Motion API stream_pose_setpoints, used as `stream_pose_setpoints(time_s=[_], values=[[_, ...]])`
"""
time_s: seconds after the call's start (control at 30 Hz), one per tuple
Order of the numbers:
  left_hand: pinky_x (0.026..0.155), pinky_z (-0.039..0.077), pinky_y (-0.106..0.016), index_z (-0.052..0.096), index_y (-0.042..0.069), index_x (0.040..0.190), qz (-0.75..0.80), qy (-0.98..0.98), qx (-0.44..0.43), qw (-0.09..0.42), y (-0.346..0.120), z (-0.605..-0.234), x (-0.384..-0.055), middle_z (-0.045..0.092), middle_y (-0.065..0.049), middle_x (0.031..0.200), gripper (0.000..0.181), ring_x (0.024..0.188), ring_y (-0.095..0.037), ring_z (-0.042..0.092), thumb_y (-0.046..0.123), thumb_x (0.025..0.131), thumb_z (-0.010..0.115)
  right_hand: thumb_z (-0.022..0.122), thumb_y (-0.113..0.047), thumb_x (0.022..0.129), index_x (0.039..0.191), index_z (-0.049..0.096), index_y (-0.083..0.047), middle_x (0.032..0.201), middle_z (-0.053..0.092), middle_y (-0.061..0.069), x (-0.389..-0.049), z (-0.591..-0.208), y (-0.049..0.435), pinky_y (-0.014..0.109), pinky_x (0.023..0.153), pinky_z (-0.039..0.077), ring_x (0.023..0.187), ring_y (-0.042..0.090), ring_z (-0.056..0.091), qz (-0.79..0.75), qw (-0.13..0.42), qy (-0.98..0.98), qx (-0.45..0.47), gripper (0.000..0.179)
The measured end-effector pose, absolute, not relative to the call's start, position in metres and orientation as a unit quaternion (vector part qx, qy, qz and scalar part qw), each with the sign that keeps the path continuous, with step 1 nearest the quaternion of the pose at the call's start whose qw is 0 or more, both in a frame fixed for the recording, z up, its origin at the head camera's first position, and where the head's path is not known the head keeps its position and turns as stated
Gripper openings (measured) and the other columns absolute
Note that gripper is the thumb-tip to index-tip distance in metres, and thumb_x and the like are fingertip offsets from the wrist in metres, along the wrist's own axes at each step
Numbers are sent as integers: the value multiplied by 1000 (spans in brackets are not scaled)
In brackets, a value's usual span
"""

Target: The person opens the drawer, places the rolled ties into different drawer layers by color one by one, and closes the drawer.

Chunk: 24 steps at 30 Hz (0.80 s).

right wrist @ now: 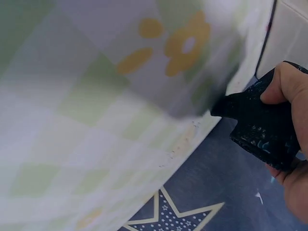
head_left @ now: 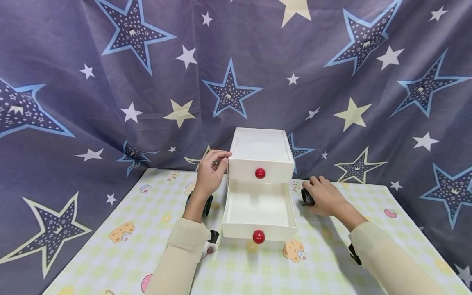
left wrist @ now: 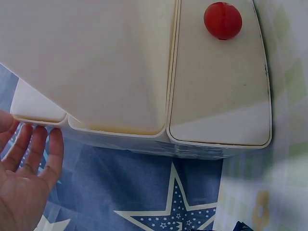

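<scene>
A white drawer cabinet [head_left: 262, 143] with round red knobs stands on the table. Its middle drawer [head_left: 259, 230] is pulled out, and its bare white floor shows. The lower drawer [left wrist: 219, 96], closed, shows in the left wrist view. My left hand [head_left: 211, 174] touches the cabinet's upper left side near the front corner, fingers extended along the side wall. To the right of the cabinet, my right hand [head_left: 326, 196] grips a black thing with small pale and blue markings and a notched outline [right wrist: 262, 120], close over the table; I cannot tell its kind.
A pale checked cloth with cartoon prints covers the table [head_left: 147, 229]. Behind it hangs a dark blue curtain [head_left: 166, 82] patterned with stars. The open drawer juts forward between my forearms. Black wrist gear [head_left: 354, 254] shows beside the right sleeve.
</scene>
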State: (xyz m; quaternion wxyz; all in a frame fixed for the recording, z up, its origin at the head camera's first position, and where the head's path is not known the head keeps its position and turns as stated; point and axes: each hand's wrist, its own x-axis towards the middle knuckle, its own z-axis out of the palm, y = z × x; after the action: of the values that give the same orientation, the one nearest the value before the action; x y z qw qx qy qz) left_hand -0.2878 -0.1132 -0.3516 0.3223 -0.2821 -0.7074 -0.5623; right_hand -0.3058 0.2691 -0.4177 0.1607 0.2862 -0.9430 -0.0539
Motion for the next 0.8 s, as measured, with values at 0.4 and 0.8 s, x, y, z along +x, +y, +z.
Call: stream_pose_setpoints(time_s=[0.4, 0.8], values=[[70, 50, -12, 70, -13, 112, -571, -704, -278, 317, -113, -352, -291, 63, -27, 114, 19, 96, -32, 64, -9, 98, 59, 93, -32, 65, 116, 61, -8, 104, 56, 14, -294, -387, 272, 49, 74, 44, 84, 35, 49, -45, 213, -928, 303, 65], [71, 50, -11, 70, -14, 112, -571, -703, -280, 317, -112, -353, -290, 63, -29, 114, 19, 97, -38, 64, -10, 98, 58, 88, -30, 66, 120, 62, -8, 108, 57, 15, -274, -364, 272, 50, 78, 44, 88, 35, 49, -40, 217, -932, 289, 64]])
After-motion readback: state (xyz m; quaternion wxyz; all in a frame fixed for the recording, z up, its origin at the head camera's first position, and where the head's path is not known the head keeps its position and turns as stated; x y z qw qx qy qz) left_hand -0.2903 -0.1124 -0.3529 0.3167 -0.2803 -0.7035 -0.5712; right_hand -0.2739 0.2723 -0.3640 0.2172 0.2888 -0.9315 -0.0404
